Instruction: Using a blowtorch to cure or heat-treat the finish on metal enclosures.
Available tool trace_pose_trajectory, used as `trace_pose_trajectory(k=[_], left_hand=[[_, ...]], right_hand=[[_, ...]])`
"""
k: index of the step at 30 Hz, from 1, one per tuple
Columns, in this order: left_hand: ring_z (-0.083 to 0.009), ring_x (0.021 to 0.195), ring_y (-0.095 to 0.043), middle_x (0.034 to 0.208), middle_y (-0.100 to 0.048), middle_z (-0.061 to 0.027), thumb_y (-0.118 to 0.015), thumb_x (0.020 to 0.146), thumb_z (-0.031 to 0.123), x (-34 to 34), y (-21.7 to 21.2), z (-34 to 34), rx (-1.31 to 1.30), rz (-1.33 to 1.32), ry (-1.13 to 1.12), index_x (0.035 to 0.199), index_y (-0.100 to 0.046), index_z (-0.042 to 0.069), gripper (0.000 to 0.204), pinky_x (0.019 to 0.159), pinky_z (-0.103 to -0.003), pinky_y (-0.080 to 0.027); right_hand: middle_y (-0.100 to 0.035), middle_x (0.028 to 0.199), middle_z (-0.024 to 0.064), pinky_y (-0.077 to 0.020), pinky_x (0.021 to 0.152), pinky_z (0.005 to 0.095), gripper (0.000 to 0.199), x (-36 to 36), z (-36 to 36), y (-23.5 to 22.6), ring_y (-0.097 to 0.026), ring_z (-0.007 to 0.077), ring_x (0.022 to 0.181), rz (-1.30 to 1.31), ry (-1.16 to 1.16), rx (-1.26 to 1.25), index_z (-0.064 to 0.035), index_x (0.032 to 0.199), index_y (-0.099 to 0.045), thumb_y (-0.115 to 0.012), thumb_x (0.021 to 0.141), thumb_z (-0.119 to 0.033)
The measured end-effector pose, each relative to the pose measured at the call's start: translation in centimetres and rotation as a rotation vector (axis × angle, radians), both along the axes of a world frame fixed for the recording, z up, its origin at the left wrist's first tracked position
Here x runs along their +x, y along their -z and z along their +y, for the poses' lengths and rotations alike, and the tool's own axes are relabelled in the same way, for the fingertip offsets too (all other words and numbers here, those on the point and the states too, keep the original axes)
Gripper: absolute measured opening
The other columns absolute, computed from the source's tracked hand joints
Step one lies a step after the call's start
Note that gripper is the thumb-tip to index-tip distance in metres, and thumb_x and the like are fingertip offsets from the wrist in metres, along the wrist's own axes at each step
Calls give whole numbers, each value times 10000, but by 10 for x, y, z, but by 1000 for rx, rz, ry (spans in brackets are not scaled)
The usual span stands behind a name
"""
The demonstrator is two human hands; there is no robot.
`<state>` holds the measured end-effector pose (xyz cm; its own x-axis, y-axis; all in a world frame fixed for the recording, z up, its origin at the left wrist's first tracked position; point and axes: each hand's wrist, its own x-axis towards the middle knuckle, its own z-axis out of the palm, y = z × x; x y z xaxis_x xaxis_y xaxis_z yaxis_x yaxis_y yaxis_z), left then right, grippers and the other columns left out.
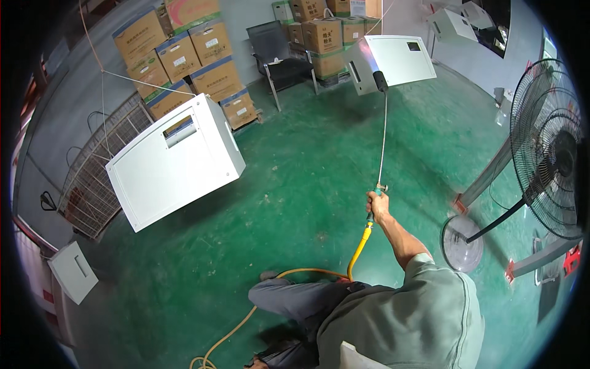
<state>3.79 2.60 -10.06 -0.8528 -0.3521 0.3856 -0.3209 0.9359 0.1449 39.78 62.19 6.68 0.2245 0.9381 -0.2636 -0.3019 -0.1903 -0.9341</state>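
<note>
My right hand [378, 206], arm stretched forward, is closed round the green handle of a gas torch [383, 138] with a long thin metal tube and a brass valve. The torch's black burner head [380, 81] is at the near left corner of a white metal cabinet [402, 59], where a bluish-pink glow shows on its side. Whether the burner touches the cabinet I cannot tell. A yellow hose [358, 249] runs from the handle down past my legs. My left hand cannot be made out; only a small patch of skin shows at the lower edge.
Another white cabinet [178, 166] hangs tilted from cords at left. More white boxes appear at lower left [72, 272] and upper right [452, 26]. A standing fan [547, 150] is at right. Stacked cartons [178, 56], a wire cage [92, 190] and a black chair [276, 52] stand farther back.
</note>
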Motion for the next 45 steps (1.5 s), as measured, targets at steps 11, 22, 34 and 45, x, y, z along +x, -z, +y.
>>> trace_pose_trajectory(k=[11,22,34,45], left_hand=[[-357,1091,-579,1236,-590,-180,-428,1029,327,-19,11,-31,-141,-489,201,1375,-530,35,465,969,-492,-510],[-445,1268,-496,1412,-512,-149,-466,922,687,-15,-2,-42,-74,-781,221,1430,-535,190,714,966,-597,-458],[-449,1074,-590,1262,-594,-145,-477,937,659,-15,-5,-27,-174,-659,202,1319,-621,269,565,813,-574,-512],[-366,840,-630,1109,-640,-178,-504,947,412,0,-3,-45,-690,-414,584,1271,-647,373,356,625,-537,-502]], right_hand=[[-446,623,-24,-337,397,266,208,-43,27,2,-391,92,457,414,-81,-119,-131,821,-431,-608,930,-117],[-423,635,-44,-339,390,236,207,-65,90,-11,-383,74,468,707,-107,-134,-151,873,-405,-604,928,-133],[-437,602,-43,-361,384,226,195,-41,178,-34,-396,68,443,760,-202,-155,-113,822,-442,-585,945,-161],[-438,590,-39,-364,376,228,198,-44,208,-61,-401,79,431,825,-181,-167,-102,836,-455,-591,954,-183]])
